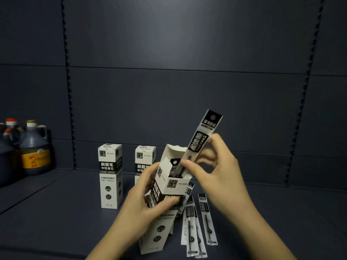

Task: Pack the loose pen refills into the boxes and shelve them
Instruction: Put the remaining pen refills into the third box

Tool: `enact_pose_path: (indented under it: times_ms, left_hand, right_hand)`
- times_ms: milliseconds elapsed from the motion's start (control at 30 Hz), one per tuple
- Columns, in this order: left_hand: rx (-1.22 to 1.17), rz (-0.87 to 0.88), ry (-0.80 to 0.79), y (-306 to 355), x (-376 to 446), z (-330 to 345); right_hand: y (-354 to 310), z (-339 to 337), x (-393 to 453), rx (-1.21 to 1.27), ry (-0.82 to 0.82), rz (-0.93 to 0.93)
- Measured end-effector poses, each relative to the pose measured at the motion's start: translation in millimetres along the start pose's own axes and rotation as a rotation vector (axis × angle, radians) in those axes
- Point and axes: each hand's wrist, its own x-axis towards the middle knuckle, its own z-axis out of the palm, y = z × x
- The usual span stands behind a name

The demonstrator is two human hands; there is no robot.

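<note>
A: While the left hand [150, 192] grips the open box [165, 199], what does the right hand [216, 166] do?
B: It pinches a refill [201, 141], tilted, its low end inside the box.
A: Where are the others?
B: Loose refills [199, 226] lie on the shelf [56, 222], just right of the box. Two shut boxes [110, 175] stand behind.

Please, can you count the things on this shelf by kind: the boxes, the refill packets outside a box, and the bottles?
Refill boxes: 3, two closed and one open in the left hand
Refill packets: at least 3, one in the right hand, the others lying on the shelf
Bottles: at least 2
Total: at least 8
</note>
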Motion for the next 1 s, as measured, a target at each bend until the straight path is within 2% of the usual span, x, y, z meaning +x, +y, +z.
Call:
enact_pose_path:
  times_ms: [167,333,533,700,1000]
  left_hand:
    - [-0.006,0.003,0.002,-0.8,-0.7,0.5]
    - [-0.017,0.006,0.009,0.2,-1.3,-0.2]
    - [-0.008,0.009,0.029,-1.7,-1.1,0.3]
    - [-0.019,0.014,0.021,-1.7,-0.9,0.7]
    - [-0.039,0.011,0.024,-1.7,0.3,0.8]
  right_hand:
    - [3.5,2.7,-3.0,-0.055,-0.095,-0.01]
    - [7.3,6.9,-6.4,-0.034,-0.055,-0.06]
    - [14.1,8.8,-5.4,-0.225,-0.071,-0.065]
    - [5.4,4.0,-1.9,-0.126,-0.075,-0.013]
    - [5.1,2.0,1.9,-0.19,-0.067,-0.102]
